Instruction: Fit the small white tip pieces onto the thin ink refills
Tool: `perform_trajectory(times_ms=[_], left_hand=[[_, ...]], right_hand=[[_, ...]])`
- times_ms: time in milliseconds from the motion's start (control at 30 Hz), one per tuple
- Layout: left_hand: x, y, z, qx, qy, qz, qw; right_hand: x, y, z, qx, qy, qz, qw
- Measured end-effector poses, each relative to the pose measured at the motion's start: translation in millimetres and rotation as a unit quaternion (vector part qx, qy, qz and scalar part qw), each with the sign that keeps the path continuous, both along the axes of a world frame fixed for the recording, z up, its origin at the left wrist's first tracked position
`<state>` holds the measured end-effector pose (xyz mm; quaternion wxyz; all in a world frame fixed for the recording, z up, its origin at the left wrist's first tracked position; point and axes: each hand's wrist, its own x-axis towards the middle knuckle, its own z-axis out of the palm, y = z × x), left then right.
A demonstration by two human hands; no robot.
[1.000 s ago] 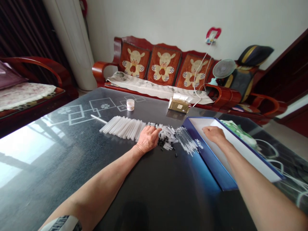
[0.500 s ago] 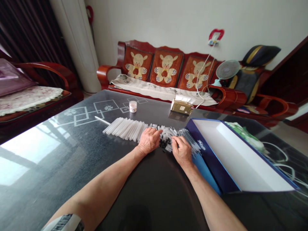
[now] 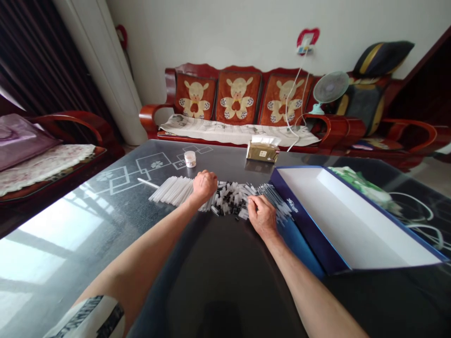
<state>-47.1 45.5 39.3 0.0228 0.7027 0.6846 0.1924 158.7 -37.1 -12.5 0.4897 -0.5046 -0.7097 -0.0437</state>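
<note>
A row of white translucent plastic tubes (image 3: 171, 191) lies side by side on the dark glossy table (image 3: 218, 277), and a loose heap of short tubes mixed with small black pieces (image 3: 229, 199) continues it to the right. Thin clear tubes (image 3: 271, 196) fan out at the row's right end. My left hand (image 3: 204, 185) rests curled on the row, where the white tubes meet the heap. My right hand (image 3: 262, 216) lies over the heap's front right edge, next to the thin tubes. Its fingertips are hidden, as are the left hand's.
An open blue box with a white inside (image 3: 303, 225) stands to the right of my right hand. Beyond the row are a small white-lidded jar (image 3: 190, 159) and a tan packet (image 3: 262, 151). A green and white bundle (image 3: 359, 183) lies behind the box.
My right hand has moved from inside the box to the heap. My left hand has slid left along the row and curled, and the view has shifted slightly.
</note>
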Motion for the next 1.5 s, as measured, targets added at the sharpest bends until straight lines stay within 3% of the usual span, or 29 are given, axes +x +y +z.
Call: perform_trajectory(times_ms=[167,300,600,833,1133,1233,1333,1433,1500], left_hand=[[11,43,11.1,-0.139,0.042,0.028,0.989],[16,59,8.1,-0.172,0.049,0.039,0.983],[26,57,8.6,-0.167,0.051,0.055,0.983],[29,53,8.8,-0.143,-0.001,0.08,0.986],[5,49,48.5,-0.115,-0.178,0.047,0.976],[3,29,52.3,-0.102,-0.273,0.014,0.957],[9,1,44.5,-0.079,-0.363,-0.004,0.928],[18,-23,31.3,-0.044,-0.565,0.005,0.824],[23,-33,22.7,-0.031,-0.623,0.009,0.782]], right_hand=[[1,1,-0.3,-0.009,0.003,0.005,1.0],[2,1,-0.1,-0.012,0.008,0.009,1.0],[1,1,0.6,-0.025,0.009,0.014,1.0],[1,1,0.6,-0.026,0.013,0.015,0.999],[1,1,1.2,-0.016,0.028,0.022,0.999],[1,-1,4.3,-0.006,0.046,0.038,0.998],[-1,-6,10.2,-0.031,0.07,0.09,0.993],[-6,-11,16.0,-0.07,0.091,0.132,0.985],[-9,-13,17.9,-0.07,0.098,0.14,0.983]])
